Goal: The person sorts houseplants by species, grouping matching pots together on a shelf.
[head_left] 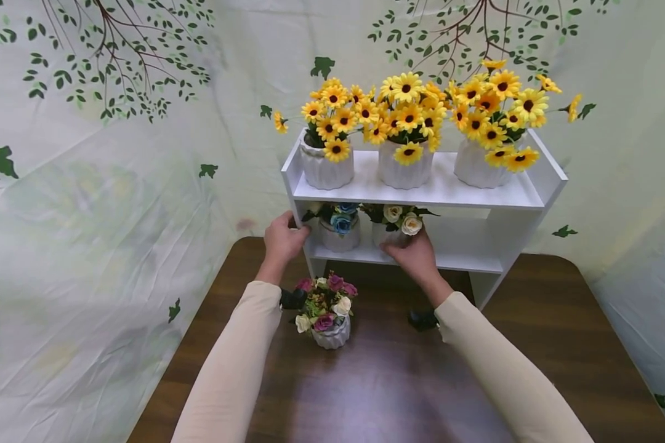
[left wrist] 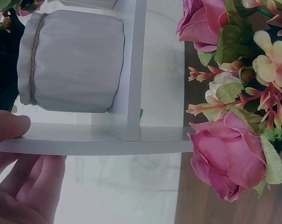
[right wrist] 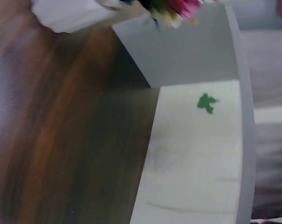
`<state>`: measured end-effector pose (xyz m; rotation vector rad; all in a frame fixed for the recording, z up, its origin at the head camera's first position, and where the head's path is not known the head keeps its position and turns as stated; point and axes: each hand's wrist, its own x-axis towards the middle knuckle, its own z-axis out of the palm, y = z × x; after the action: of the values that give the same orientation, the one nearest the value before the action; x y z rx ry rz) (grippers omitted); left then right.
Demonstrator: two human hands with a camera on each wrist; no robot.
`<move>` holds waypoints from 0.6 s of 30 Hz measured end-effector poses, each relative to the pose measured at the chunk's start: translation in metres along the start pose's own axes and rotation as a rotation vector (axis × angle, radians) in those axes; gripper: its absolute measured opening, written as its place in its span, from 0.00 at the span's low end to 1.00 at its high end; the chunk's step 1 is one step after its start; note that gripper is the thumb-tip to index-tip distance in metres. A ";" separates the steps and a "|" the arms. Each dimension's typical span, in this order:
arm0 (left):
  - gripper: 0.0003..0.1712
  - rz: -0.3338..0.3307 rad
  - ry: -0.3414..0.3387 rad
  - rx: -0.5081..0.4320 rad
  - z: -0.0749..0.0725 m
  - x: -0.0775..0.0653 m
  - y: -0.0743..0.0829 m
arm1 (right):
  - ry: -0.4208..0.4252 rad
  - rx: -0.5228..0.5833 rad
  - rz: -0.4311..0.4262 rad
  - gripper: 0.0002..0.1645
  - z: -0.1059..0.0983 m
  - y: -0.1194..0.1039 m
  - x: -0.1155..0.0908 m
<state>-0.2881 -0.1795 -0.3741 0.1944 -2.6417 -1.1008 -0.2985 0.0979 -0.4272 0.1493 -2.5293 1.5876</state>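
My left hand (head_left: 286, 239) grips the left side panel of a white two-tier shelf (head_left: 421, 195). In the left wrist view its thumb (left wrist: 8, 127) lies inside the panel and the fingers outside. On the lower tier, my right hand (head_left: 418, 255) holds a white pot of cream roses (head_left: 401, 218) by its lower part. Left of that pot, a white pot of blue flowers (head_left: 340, 231) stands on the same tier. A white pot of pink and cream roses (head_left: 330, 314) stands on the table below my left wrist. The right wrist view is blurred.
Three white pots of yellow daisies, left (head_left: 327, 166), middle (head_left: 406, 165) and right (head_left: 481, 163), line the top tier. The shelf stands at the back of a brown wooden table (head_left: 366, 394). Behind it hangs a leaf-patterned cloth (head_left: 116, 184).
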 end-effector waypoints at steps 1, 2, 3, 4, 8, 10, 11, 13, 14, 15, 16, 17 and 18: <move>0.18 0.001 0.001 0.000 0.000 0.000 0.000 | 0.025 -0.007 -0.032 0.53 0.001 0.001 -0.005; 0.18 0.001 -0.001 0.000 0.000 0.000 0.000 | 0.058 -0.019 -0.065 0.52 0.001 0.003 -0.010; 0.18 0.000 -0.002 0.000 0.001 0.000 -0.001 | 0.100 -0.033 -0.101 0.50 0.002 0.005 -0.016; 0.18 0.000 -0.003 0.000 0.001 0.000 -0.001 | 0.147 -0.044 -0.144 0.48 0.004 0.008 -0.021; 0.18 -0.001 -0.008 -0.006 0.002 -0.001 -0.002 | 0.339 -0.065 -0.345 0.35 0.010 0.025 -0.045; 0.18 -0.002 -0.010 -0.011 0.002 -0.001 -0.002 | 0.398 -0.045 -0.471 0.27 0.013 0.033 -0.055; 0.18 -0.002 -0.012 -0.016 0.002 -0.001 -0.002 | 0.416 -0.031 -0.531 0.23 0.014 0.036 -0.060; 0.19 -0.003 -0.017 -0.019 0.002 -0.001 -0.002 | 0.414 0.014 -0.647 0.17 0.018 0.042 -0.069; 0.19 -0.005 -0.018 -0.021 0.002 0.000 -0.003 | 0.394 0.038 -0.697 0.14 0.020 0.045 -0.074; 0.19 -0.003 -0.016 -0.020 0.002 0.000 -0.003 | 0.358 0.063 -0.729 0.13 0.023 0.048 -0.079; 0.19 -0.003 -0.016 -0.020 0.002 0.000 -0.002 | 0.315 0.078 -0.745 0.11 0.025 0.050 -0.083; 0.19 -0.001 -0.016 -0.017 0.001 0.001 -0.002 | 0.273 0.086 -0.760 0.11 0.028 0.053 -0.087; 0.19 0.001 -0.015 -0.014 0.001 0.001 -0.002 | 0.223 0.087 -0.750 0.10 0.031 0.056 -0.091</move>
<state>-0.2891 -0.1805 -0.3763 0.1831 -2.6463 -1.1238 -0.2204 0.0940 -0.5063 0.7760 -1.8883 1.2991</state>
